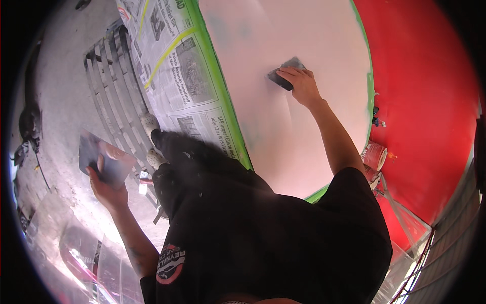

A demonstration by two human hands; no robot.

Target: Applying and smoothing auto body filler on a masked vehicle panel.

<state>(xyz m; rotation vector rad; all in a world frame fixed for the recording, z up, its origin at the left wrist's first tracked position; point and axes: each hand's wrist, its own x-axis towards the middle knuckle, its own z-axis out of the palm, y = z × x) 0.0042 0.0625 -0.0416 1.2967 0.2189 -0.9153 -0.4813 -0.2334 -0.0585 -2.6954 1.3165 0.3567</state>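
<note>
My right hand (304, 86) is closed on a dark flat pad (286, 74) and presses it to a pale pinkish car panel (263, 121). Faint grey-green smudges mark the panel around the pad. I cannot tell whether the pad is a sanding block or a spreader. Off to the left, away from the panel, my left hand (109, 192) grips a thin, square grey plate (104, 161) by its lower edge. Something pale shows on the plate's face, perhaps a smear or a reflection.
Green masking tape (223, 86) borders the panel, with newspaper (187, 76) taped along its left. Red bodywork (420, 91) lies to the right, with a round tin (374, 155) by the panel's edge. A metal floor grate (114, 76) and clear plastic sheeting (109, 263) are at left.
</note>
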